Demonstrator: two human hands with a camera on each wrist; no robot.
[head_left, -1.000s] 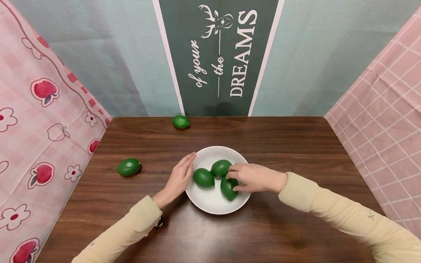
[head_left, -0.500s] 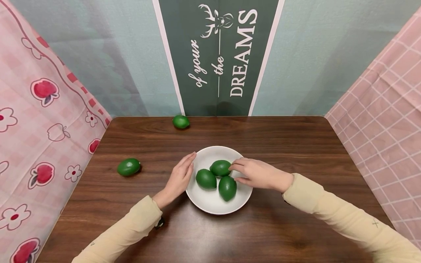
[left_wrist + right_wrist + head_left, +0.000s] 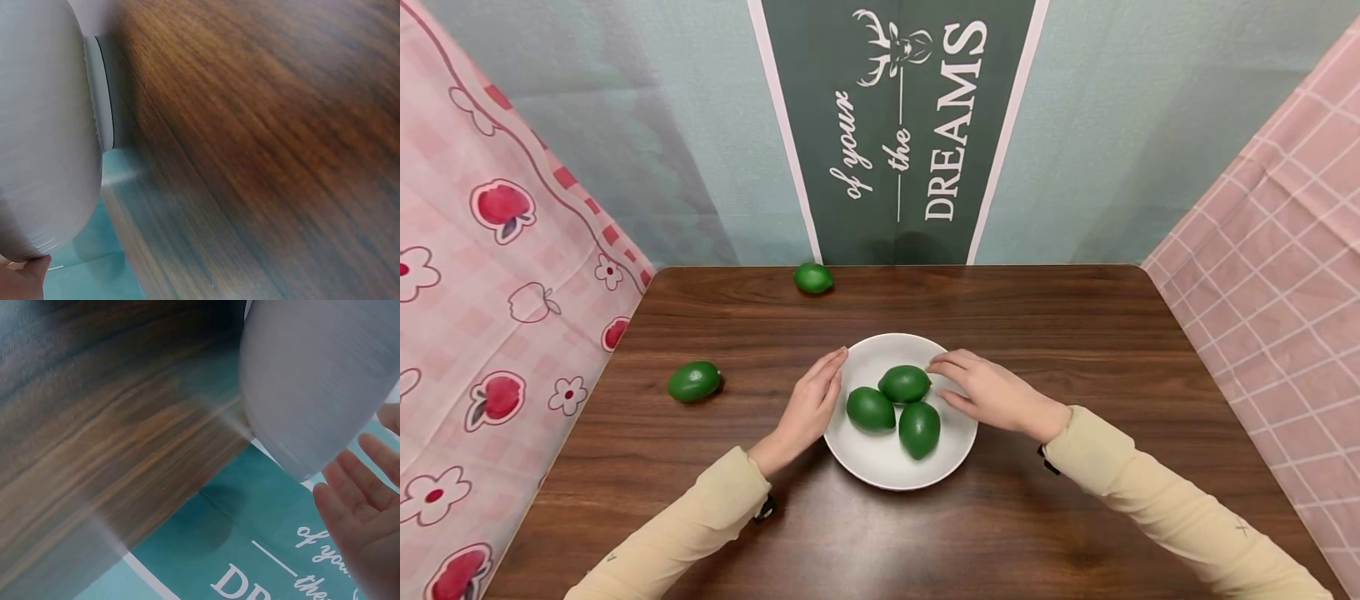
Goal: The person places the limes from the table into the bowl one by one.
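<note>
A white bowl [image 3: 880, 467] stands on the wooden table with three limes inside: a back lime [image 3: 904, 384], a left lime [image 3: 870, 409] and a front right lime [image 3: 919, 430]. My left hand [image 3: 806, 406] rests along the bowl's left rim, fingers straight. In the left wrist view its fingertip touches the lower edge of the bowl [image 3: 44, 137]. Over the right rim hovers my right hand [image 3: 992, 390], fingers spread and relaxed, holding nothing. The right wrist view shows those fingers [image 3: 350, 487] extended right beside the bowl [image 3: 319, 381].
Two more limes lie on the table [image 3: 1075, 333]: one lime [image 3: 694, 382] left of my left hand, another lime [image 3: 813, 278] near the back edge. Fabric hangs on three sides, with a green lettered panel [image 3: 898, 125] at the back.
My right hand has let go of the front right lime and drawn back to the right rim. The limes in the bowl have shifted slightly. The left hand has stayed in place.
</note>
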